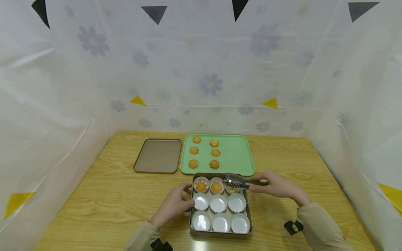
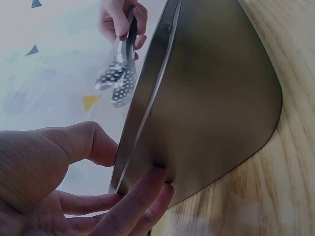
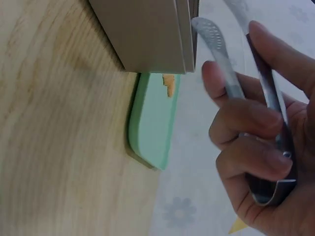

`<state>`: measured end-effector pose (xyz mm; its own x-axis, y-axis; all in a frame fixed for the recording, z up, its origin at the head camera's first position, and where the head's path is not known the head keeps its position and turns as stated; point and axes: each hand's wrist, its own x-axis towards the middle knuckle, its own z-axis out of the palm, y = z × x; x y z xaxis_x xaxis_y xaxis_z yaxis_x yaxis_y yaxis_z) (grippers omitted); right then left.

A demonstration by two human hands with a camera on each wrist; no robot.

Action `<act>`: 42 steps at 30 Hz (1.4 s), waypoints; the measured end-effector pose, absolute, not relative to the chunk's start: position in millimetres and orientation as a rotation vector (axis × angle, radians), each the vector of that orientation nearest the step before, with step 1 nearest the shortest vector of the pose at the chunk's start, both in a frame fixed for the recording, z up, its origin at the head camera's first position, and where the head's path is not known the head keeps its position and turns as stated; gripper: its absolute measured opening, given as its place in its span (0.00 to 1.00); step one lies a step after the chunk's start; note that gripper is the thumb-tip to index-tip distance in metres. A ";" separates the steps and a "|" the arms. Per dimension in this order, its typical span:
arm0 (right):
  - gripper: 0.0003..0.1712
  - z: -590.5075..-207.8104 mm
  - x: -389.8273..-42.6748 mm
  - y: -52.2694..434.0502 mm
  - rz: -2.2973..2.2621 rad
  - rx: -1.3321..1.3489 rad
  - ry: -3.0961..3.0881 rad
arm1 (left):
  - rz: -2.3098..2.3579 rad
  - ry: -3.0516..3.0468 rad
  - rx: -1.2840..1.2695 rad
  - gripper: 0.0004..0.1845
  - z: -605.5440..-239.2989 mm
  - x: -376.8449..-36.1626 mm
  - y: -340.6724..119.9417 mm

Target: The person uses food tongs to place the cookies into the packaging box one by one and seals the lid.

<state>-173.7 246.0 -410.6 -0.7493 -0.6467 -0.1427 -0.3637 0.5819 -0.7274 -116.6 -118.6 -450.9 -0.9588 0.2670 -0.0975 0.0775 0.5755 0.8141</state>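
A brown metal baking tin holds rows of white paper cups. Swirled cookies sit in the back-row cups; the cups in the other two rows hold nothing. My left hand grips the tin's left wall, thumb at the rim and fingers against the outer side. Metal tongs are held in my right hand, fingers wrapped round their arms. Their perforated tips stand apart over the back-right cup, partly covering the cookie there.
Behind the tin lies a green tray with several cookies in two columns on its left half. A flat brown tray lies left of it. White flowered sheeting encloses the wooden table at the back and sides.
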 end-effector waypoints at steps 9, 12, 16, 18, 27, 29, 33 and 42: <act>0.25 -424.4 -173.7 253.3 -1.291 -0.659 2.186 | 1.324 2.601 0.294 0.35 -450.4 -116.5 -118.6; 0.30 -426.6 -173.5 253.0 -1.338 -0.561 2.174 | 1.327 2.599 0.291 0.35 -449.9 -116.5 -118.6; 0.34 -429.7 -173.9 249.6 -1.405 -0.453 2.197 | 1.332 2.599 0.286 0.35 -449.3 -116.1 -118.5; 0.33 -431.7 -175.2 246.6 -1.445 -0.425 2.211 | 1.334 2.600 0.284 0.35 -448.9 -115.8 -118.5; 0.32 -425.0 -184.3 230.3 -1.304 -0.419 2.502 | 1.310 2.612 0.282 0.35 -450.7 -115.8 -118.4; 0.31 -422.3 -188.6 226.4 -1.187 -0.489 2.624 | 1.303 2.612 0.278 0.35 -451.1 -115.7 -118.5; 0.22 -417.3 -197.8 218.4 -0.993 -0.566 2.753 | 1.305 2.612 0.281 0.35 -451.2 -115.8 -118.7; 0.21 -409.1 -217.0 194.2 -0.675 -0.554 2.793 | 1.311 2.609 0.289 0.35 -451.3 -116.1 -119.0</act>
<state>-217.0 194.2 -409.1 -0.9060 -0.4066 -0.1176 -0.3080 0.8238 -0.4758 -116.1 -119.0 -451.3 -0.9594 0.2651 -0.0963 0.0810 0.5860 0.8063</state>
